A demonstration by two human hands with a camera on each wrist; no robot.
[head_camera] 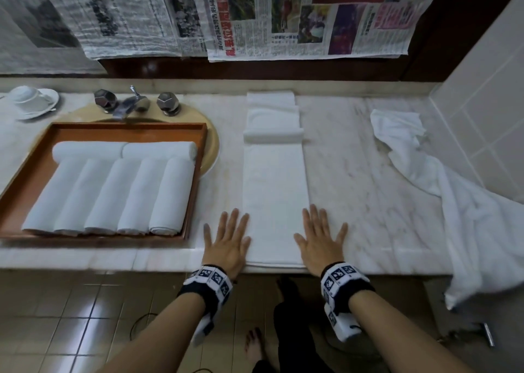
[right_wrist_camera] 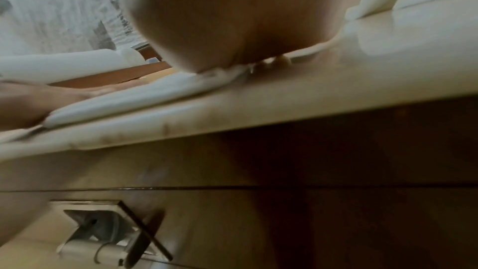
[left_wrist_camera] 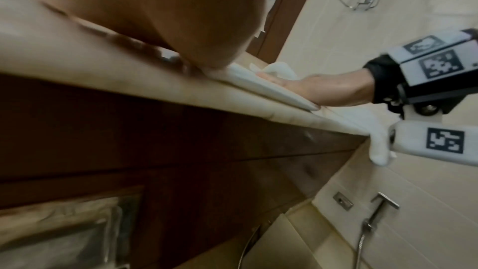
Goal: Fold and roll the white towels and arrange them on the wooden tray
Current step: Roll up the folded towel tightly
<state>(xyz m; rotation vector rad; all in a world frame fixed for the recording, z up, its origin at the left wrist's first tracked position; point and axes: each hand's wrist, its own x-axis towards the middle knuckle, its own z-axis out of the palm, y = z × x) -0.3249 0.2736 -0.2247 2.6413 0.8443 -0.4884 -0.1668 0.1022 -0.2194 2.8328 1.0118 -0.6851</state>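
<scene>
A white towel [head_camera: 274, 191], folded into a long narrow strip, lies on the marble counter [head_camera: 354, 174] and runs away from me, with a folded-over lump at its far end. My left hand [head_camera: 226, 238] lies flat with fingers spread on the towel's near left edge. My right hand [head_camera: 319, 238] lies flat on its near right edge. The wooden tray [head_camera: 25, 180] at the left holds several rolled white towels [head_camera: 113, 191]. From the left wrist view, the right hand [left_wrist_camera: 323, 89] shows pressing the towel [left_wrist_camera: 258, 85] at the counter's edge.
A loose crumpled white towel [head_camera: 453, 197] drapes over the counter's right end beside the tiled wall. The tray sits over a sink with a chrome faucet [head_camera: 133, 102]. A cup and saucer [head_camera: 32, 99] stand far left. Newspapers [head_camera: 283, 18] hang behind.
</scene>
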